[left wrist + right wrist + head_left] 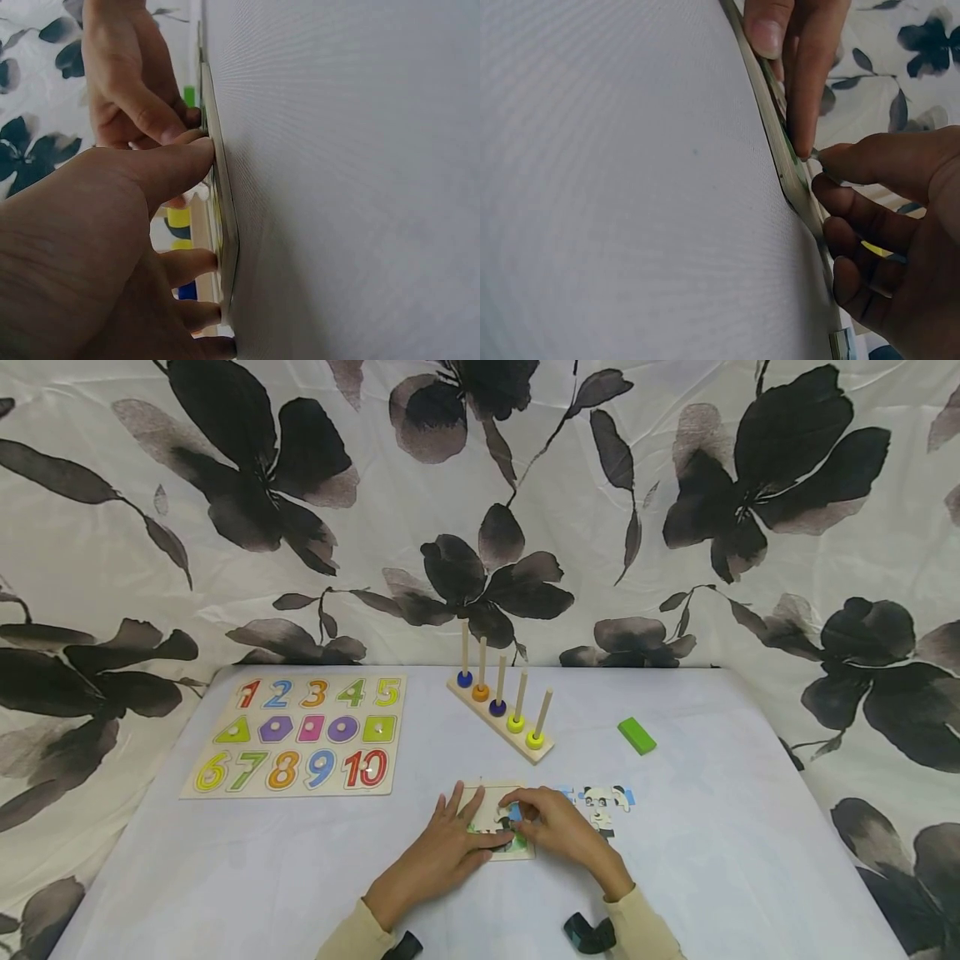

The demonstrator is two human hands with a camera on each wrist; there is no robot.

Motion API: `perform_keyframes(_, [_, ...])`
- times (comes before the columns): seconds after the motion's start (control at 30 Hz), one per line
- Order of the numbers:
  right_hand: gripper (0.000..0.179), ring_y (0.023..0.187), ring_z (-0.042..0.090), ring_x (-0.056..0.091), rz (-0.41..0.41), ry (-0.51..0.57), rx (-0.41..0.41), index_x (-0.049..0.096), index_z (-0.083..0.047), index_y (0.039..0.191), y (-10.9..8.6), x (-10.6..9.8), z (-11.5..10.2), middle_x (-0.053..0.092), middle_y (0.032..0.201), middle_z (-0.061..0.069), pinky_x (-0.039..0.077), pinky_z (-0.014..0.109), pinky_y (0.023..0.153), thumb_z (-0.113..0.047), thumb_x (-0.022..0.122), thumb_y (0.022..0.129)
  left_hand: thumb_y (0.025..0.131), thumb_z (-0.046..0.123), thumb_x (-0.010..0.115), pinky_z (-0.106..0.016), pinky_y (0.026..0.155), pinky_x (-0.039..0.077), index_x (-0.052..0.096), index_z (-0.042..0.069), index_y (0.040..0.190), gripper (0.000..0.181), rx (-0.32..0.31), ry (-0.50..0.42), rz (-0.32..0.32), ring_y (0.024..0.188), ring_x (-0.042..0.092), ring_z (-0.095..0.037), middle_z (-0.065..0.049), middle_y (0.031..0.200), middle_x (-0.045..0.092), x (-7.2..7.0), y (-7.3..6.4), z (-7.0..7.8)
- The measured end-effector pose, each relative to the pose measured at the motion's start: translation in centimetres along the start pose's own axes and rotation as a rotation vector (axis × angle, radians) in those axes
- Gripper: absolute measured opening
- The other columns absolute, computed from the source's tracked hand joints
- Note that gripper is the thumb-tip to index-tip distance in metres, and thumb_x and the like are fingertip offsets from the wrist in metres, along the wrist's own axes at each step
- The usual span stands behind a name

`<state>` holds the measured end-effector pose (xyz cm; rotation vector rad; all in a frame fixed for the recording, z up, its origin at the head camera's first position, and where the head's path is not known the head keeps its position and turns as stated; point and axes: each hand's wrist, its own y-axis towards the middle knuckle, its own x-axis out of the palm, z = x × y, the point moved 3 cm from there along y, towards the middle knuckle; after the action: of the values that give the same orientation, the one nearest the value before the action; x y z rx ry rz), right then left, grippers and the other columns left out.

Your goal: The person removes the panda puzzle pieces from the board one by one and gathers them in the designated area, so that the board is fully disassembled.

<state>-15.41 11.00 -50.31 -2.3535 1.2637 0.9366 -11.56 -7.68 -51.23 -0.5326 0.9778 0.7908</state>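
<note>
A small wooden puzzle board (525, 853) with blue, green, black and white pieces in its recess lies at the front middle of the table. My left hand (442, 852) rests on its left side with fingers spread, the thumb at the near edge. At the board's right half, my right hand (562, 831) pinches a small puzzle piece (815, 154) between thumb and index finger. That piece is mostly hidden by the fingers. Loose panda puzzle pieces (600, 814) lie just right of the board, partly behind the right hand.
A number and shape board (399, 735) lies at the left. Behind the puzzle stands a wooden peg stand (498, 727) with five upright pegs and coloured rings. A green block (637, 736) is at the right. A floral cloth (525, 485) hangs behind the table.
</note>
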Motion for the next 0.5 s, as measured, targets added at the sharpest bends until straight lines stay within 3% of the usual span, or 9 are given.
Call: perform_keyframes(0.5, [0.033, 0.077, 0.010, 0.052, -0.025, 0.040, 0.018, 0.064, -0.009, 0.117, -0.16, 0.02, 0.36, 0.058, 0.083, -0.004, 0.046, 0.028, 0.072, -0.003, 0.068, 0.085, 0.098, 0.031, 0.053, -0.068, 0.109, 0.014, 0.054, 0.041, 0.134, 0.038, 0.015, 0.003, 0.009, 0.141, 0.005, -0.051, -0.024, 0.155, 0.021, 0.08, -0.01, -0.06])
